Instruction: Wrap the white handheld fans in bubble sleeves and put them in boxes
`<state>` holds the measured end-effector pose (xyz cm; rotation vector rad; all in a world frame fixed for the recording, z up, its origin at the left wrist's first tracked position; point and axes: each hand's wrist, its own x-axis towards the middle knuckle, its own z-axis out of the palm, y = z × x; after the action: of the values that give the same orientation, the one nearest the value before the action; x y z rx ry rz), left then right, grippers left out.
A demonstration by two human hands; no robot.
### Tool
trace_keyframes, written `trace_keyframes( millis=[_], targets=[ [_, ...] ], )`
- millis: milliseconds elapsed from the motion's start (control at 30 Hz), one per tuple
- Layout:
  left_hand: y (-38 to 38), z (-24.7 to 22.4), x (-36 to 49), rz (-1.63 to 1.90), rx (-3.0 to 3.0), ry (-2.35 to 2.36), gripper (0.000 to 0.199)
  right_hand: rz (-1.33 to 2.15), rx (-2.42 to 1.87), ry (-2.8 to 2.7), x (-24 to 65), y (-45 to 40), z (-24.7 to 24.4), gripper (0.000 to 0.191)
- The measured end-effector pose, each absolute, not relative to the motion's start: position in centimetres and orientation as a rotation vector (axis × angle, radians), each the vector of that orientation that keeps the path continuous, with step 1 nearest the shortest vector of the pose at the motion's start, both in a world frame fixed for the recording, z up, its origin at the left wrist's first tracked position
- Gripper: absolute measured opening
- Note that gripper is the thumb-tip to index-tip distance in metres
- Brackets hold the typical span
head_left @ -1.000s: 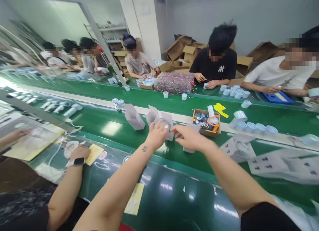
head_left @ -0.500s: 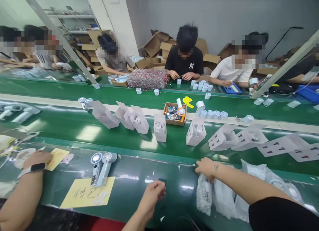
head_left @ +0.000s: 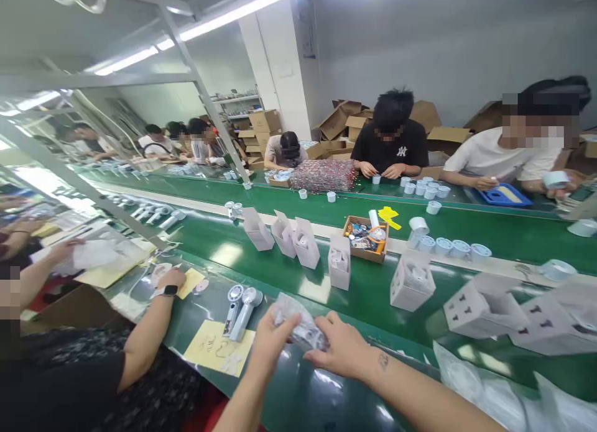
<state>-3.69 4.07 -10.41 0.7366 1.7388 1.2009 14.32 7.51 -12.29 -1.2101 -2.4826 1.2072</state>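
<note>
Between my two hands is a crinkled clear plastic bag (head_left: pixel 301 317) with something pale inside that I cannot make out. My left hand (head_left: pixel 268 335) grips its left side, thumb on top. My right hand (head_left: pixel 344 350) is closed on its right end. The bag is held above the green bench. Left of my hands, two handheld fans (head_left: pixel 241 311) lie side by side, partly over a yellow paper (head_left: pixel 212 351) with handwriting. More clear bags (head_left: pixel 471 382) with pale contents lie on the bench beyond my right forearm.
Open white boxes (head_left: pixel 339 263) line the green belt (head_left: pixel 275 276), some with wrapped things inside. A small carton (head_left: pixel 366 238) of mixed parts stands behind them. A co-worker's hand with a watch (head_left: pixel 171 284) rests at the left. Other people sit across the belt.
My right hand has brought a plastic bag from the pile at the right to the middle. My left hand has come up and now grips it too. The view has swung left.
</note>
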Motion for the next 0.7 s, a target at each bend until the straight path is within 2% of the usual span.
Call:
trace_keyframes(
  millis=[100,167,333,533,700],
  targets=[
    [4.6,-7.2,-11.8,1.388,0.81,1.869,0.051,1.409,-1.099,-2.241,7.4,11.3,-11.7,0.055],
    [5.0,-5.2,-16.1,1.588,0.84,1.88,0.051,1.334,-1.242,-2.143,2.8,15.0,-10.9,0.047],
    [7.1,-3.0,-22.0,1.772,0.827,1.755,0.054,1.008,-1.508,-2.108,-5.7,25.4,-9.2,0.077],
    [11.1,-5.1,-25.0,1.702,0.904,1.63,0.053,0.951,-1.794,-2.116,-9.2,32.4,-11.4,0.042],
    [16.6,-6.2,-25.0,1.826,1.071,1.47,0.049,0.892,-1.582,-2.247,-9.6,32.2,-13.8,0.033]
  ],
)
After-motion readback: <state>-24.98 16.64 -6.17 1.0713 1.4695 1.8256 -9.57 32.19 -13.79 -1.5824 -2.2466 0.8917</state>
